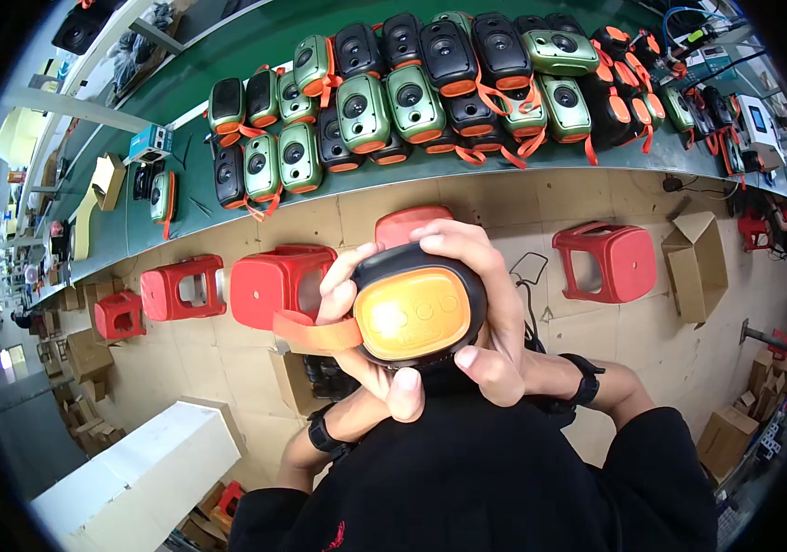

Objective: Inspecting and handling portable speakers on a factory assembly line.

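Close in front of my body I hold a portable speaker (412, 315) between both hands. Its body is black, and its orange end panel with a row of round buttons faces up, with a bright glare on it. An orange strap (316, 333) sticks out from its left side. My left hand (357, 354) wraps the left side, thumb at the lower edge. My right hand (495, 313) grips the right side, fingers over the far edge and thumb near the bottom. The speaker's underside is hidden.
Beyond the floor, a green workbench (200, 207) carries many green speakers (363, 110) and black speakers (449, 55) with orange straps. Red stools (605, 262) stand along its front. An open cardboard box (695, 267) sits at right, a white block-shaped thing (136, 478) at lower left.
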